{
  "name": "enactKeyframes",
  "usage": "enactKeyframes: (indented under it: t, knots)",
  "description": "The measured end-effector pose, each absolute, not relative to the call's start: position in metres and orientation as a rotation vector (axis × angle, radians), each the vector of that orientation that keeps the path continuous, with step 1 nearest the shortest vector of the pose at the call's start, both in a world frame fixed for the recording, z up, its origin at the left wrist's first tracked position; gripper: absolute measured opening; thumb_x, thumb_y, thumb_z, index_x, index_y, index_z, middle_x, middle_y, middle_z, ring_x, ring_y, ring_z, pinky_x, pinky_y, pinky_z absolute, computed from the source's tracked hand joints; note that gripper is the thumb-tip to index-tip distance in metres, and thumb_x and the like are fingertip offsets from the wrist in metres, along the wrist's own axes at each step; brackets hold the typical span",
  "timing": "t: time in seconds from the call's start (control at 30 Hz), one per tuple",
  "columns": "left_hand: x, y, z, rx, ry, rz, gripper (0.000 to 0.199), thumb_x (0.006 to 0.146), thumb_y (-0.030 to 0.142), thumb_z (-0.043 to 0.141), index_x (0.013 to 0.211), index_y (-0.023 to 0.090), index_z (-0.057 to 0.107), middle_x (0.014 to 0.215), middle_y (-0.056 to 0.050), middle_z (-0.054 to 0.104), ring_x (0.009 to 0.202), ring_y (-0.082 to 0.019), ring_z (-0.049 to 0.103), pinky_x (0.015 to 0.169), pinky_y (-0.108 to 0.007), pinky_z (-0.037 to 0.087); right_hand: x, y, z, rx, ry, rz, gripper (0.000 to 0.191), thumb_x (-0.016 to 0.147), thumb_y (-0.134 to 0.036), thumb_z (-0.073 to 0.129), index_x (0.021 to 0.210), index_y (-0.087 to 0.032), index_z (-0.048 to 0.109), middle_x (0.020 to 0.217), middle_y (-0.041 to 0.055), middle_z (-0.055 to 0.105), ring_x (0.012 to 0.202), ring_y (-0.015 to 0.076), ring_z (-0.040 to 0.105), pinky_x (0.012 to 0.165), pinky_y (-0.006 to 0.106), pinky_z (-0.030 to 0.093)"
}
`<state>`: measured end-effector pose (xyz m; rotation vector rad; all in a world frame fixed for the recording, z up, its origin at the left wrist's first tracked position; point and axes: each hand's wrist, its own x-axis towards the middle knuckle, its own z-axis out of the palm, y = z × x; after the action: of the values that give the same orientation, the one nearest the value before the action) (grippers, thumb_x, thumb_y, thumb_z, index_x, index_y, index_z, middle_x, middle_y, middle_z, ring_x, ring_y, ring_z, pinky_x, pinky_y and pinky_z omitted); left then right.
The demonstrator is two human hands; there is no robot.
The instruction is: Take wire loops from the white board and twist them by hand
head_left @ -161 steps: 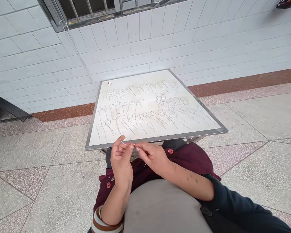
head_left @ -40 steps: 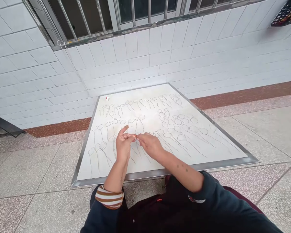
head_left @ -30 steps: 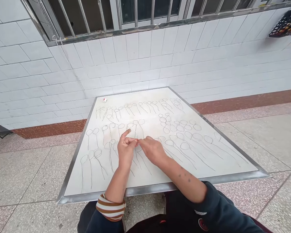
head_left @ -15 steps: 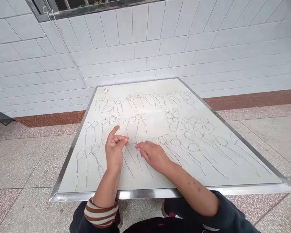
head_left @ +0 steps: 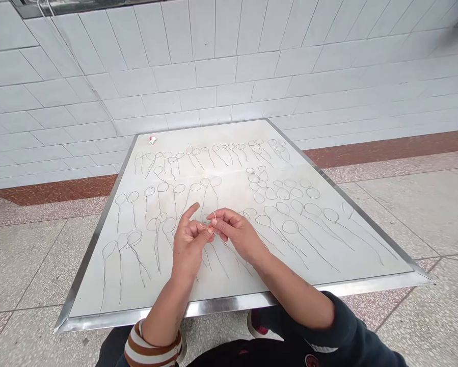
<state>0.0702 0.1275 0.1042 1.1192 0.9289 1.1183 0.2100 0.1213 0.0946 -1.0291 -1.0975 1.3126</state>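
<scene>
My left hand [head_left: 187, 243] and my right hand [head_left: 236, 233] meet fingertip to fingertip just above the white table top [head_left: 229, 163]. Between them they pinch a thin wire [head_left: 210, 222], which is hard to make out. My left forefinger sticks up, free of the pinch. Many wire loops with long tails [head_left: 286, 204] lie in rows across the table, some under and beside my hands.
The table has a metal rim [head_left: 213, 306] and stands against a white tiled wall [head_left: 221, 66]. A small red and white object [head_left: 152, 138] lies at the table's far left corner. Speckled floor tiles [head_left: 423, 199] surround the table.
Earlier I held the wire over my lap, then leaned in over the table. Half a second ago my hands were slightly apart, the right one low on the table; now their fingertips touch.
</scene>
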Motion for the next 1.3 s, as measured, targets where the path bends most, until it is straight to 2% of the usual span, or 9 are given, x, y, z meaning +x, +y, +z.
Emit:
enactKeyframes:
  t: [0.23,0.37,0.5,0.7,0.9,1.1,1.3]
  knots:
    - [0.073,0.127,0.096,0.989,0.922,1.16,0.061,0.076,0.024,0.072,0.133,0.017,0.052,0.064,0.005,0.06,0.065,-0.013,0.06,0.077,-0.03,0.049,0.208,0.119,0.085,-0.92,-0.993,1.372,0.014,0.087,-0.036,0.062,0.091,-0.023,0.062,0.073,-0.0026,0.057,0.065,0.0112,0.048,0.061,0.025,0.039]
    - [0.071,0.124,0.098,1.048,0.953,1.154,0.062,0.08,0.025,0.068,0.138,0.021,0.047,0.065,0.006,0.057,0.066,-0.012,0.058,0.079,-0.031,0.048,0.209,0.118,0.085,-0.873,-0.984,1.424,0.013,0.088,-0.035,0.061,0.094,-0.023,0.059,0.078,-0.0024,0.057,0.066,0.0106,0.047,0.062,0.025,0.038]
    - [0.07,0.12,0.101,1.179,0.988,1.082,0.064,0.083,0.024,0.065,0.142,0.023,0.041,0.068,0.005,0.058,0.069,-0.013,0.057,0.078,-0.03,0.047,0.214,0.118,0.092,-0.927,-1.035,1.43,0.018,0.091,-0.04,0.057,0.093,-0.023,0.06,0.074,-0.0037,0.05,0.062,0.0099,0.042,0.062,0.025,0.037]
    - [0.073,0.116,0.102,1.157,0.986,1.016,0.066,0.081,0.024,0.066,0.142,0.023,0.042,0.069,0.004,0.059,0.069,-0.014,0.057,0.077,-0.031,0.047,0.219,0.119,0.093,-0.994,-1.122,1.445,0.024,0.093,-0.043,0.051,0.091,-0.022,0.064,0.067,-0.0041,0.046,0.06,0.0105,0.041,0.061,0.026,0.036]
    - [0.074,0.116,0.102,1.124,0.986,1.015,0.066,0.079,0.024,0.069,0.14,0.023,0.045,0.069,0.003,0.061,0.069,-0.014,0.059,0.075,-0.031,0.047,0.219,0.12,0.09,-0.93,-1.06,1.48,0.022,0.092,-0.043,0.053,0.088,-0.022,0.059,0.068,-0.0037,0.046,0.061,0.0112,0.042,0.06,0.026,0.037]
    - [0.076,0.115,0.104,1.103,0.986,1.009,0.067,0.076,0.024,0.071,0.139,0.022,0.047,0.071,0.002,0.063,0.073,-0.016,0.061,0.072,-0.031,0.049,0.222,0.122,0.088,-0.967,-1.109,1.489,0.025,0.091,-0.044,0.054,0.09,-0.022,0.065,0.065,-0.0041,0.042,0.06,0.0112,0.04,0.059,0.026,0.036]
    - [0.075,0.117,0.099,1.115,0.958,0.982,0.064,0.08,0.024,0.068,0.14,0.023,0.046,0.072,0.002,0.063,0.073,-0.015,0.062,0.076,-0.032,0.049,0.221,0.122,0.085,-0.97,-1.122,1.495,0.026,0.091,-0.045,0.054,0.093,-0.022,0.066,0.063,-0.0049,0.039,0.059,0.0109,0.039,0.059,0.026,0.035]
